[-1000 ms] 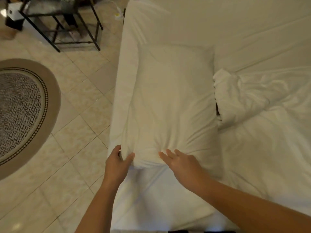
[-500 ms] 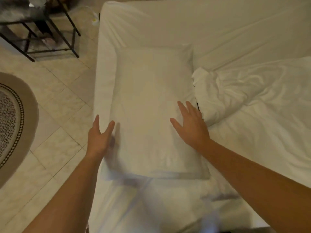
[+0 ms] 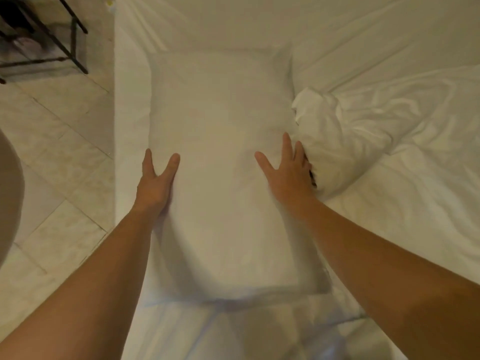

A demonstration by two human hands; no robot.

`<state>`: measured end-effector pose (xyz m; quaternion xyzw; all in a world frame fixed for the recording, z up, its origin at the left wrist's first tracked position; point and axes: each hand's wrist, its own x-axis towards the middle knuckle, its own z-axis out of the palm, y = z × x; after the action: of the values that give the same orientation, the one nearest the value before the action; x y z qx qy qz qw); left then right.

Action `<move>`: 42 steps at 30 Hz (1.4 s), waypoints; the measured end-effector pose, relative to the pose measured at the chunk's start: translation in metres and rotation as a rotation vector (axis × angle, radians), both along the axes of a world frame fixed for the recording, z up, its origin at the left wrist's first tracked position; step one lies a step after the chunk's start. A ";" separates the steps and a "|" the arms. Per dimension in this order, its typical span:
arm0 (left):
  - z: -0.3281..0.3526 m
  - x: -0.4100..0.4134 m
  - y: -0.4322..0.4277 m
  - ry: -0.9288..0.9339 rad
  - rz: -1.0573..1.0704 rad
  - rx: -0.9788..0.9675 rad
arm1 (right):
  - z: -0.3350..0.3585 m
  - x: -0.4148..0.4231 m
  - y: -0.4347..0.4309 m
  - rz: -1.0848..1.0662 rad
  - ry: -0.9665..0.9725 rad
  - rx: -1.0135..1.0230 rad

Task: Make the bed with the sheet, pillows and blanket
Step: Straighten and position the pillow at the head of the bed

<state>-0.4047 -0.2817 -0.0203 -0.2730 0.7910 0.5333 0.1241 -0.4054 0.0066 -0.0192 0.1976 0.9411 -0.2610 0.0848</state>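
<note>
At the far left edge a curved grey-brown rug (image 3: 9,193) lies on the pale marbled tile floor (image 3: 59,141), and a black metal-framed stand (image 3: 52,35) occupies the upper left corner. The bed, covered in a smooth white fitted sheet (image 3: 207,22), begins just right of the tiles. A flat white rectangular pillow (image 3: 220,165) lies lengthwise on the sheet near the bed's left edge. The left hand (image 3: 155,183) rests flat against the pillow's left side, fingers spread apart and gripping nothing, thumb lying on the pillow's top. The right hand (image 3: 288,172) presses palm-down on the pillow's right part, fingers splayed and holding nothing, its outer fingers touching a bunched white crumpled blanket (image 3: 363,131) that sits just beside the pillow and spreads across the right side of the bed.
</note>
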 end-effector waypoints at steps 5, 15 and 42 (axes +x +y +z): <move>-0.004 -0.002 -0.002 0.024 0.010 -0.002 | -0.005 -0.002 -0.002 -0.060 -0.055 0.014; -0.010 0.009 0.006 0.118 0.034 0.035 | -0.005 0.001 -0.033 0.030 0.017 -0.069; 0.314 0.191 0.190 0.342 -0.126 -0.161 | 0.315 0.165 0.084 0.044 0.212 -0.048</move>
<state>-0.2136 -0.0912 0.2935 -0.1373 0.8561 0.4982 -0.0012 -0.2401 0.0909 0.2963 0.1458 0.9424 -0.3010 -0.0049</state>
